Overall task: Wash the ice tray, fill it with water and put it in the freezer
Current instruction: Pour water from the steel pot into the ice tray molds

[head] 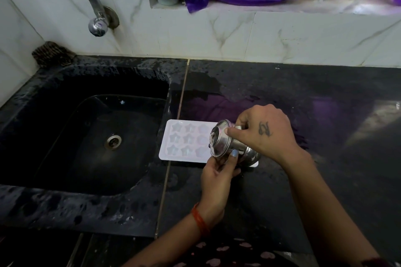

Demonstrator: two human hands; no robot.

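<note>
With both hands (263, 131) gripping the tilted steel pot (230, 145) over the ice tray (184, 140), overtilting risks flooding the bench (303, 97).

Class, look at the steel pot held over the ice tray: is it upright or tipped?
Tipped. The steel pot lies on its side, mouth facing left over the ice tray, held by the right hand and left hand.

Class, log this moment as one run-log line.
stage: filling | ice tray: on counter beside sink | steel pot: tilted over tray, held by right hand and left hand
</note>
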